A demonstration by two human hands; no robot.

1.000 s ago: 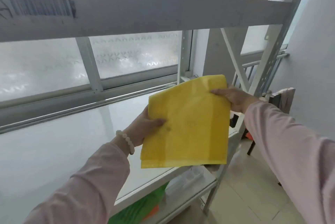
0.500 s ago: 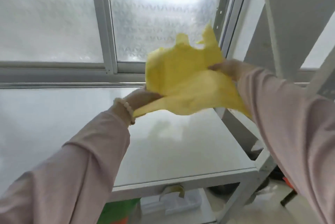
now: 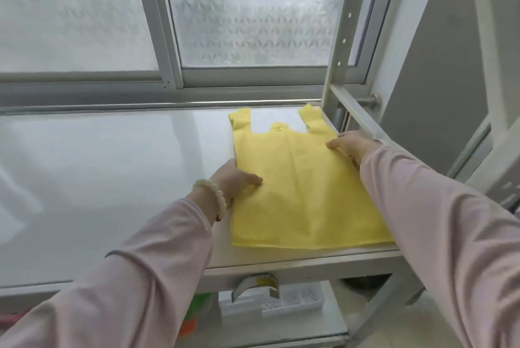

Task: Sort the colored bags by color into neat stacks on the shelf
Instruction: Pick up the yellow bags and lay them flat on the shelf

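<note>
Left hand (image 3: 235,178) is set at bag (image 3: 304,192) edge, thumb on top, grip indiscernible; right hand (image 3: 351,145) is pressed flat on it. Creases should be smoothed outward, edges squared to shelf (image 3: 112,178).

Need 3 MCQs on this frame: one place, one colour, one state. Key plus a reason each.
1. Where on the shelf does the bag lie?
A) left end B) right end C) middle
2. What colour is the bag?
A) green B) red C) yellow
3. How does the bag lie?
A) rolled up B) spread flat, handles toward the window C) bunched in a heap

Key:
1 B, it sits beside the post at the shelf's right end.
2 C, it is plain yellow all over.
3 B, it lies flat, the left hand and right hand touching its side edges.
</note>
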